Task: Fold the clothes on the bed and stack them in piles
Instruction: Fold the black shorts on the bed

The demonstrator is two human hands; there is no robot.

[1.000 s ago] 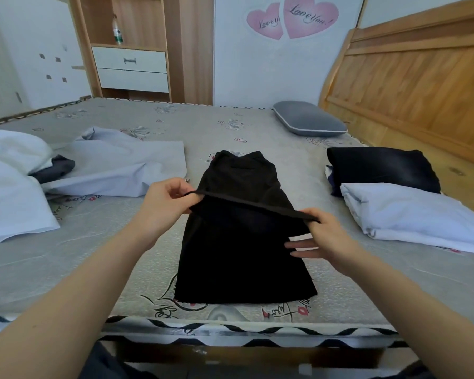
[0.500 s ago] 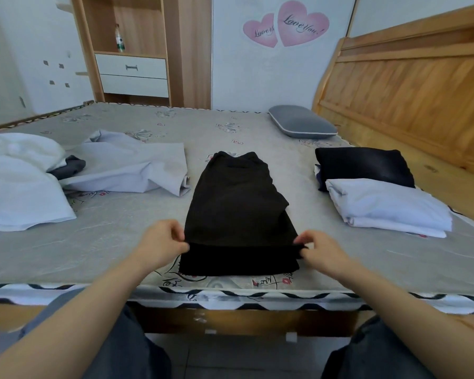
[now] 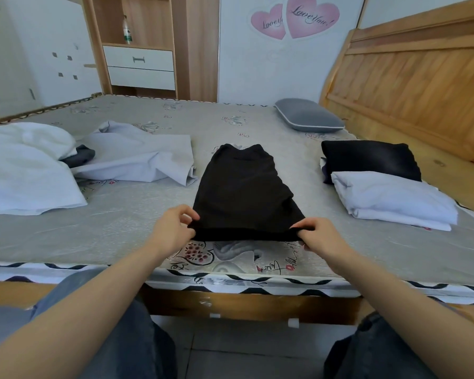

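Black garment (image 3: 244, 192) — both near corners pinched

Left hand (image 3: 173, 228), right hand (image 3: 322, 236): arms extended, fingers curled, pinching.

Patterned mattress (image 3: 126, 231) before me, black garment (image 3: 244, 192) mid, white clothes (image 3: 25, 170) left, folded white (image 3: 389, 201) and black (image 3: 370, 160) piles right, grey pillow (image 3: 308, 116) far.

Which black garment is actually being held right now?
The black garment at center; both hands pinch its near corners. The folded black one at right lies untouched.
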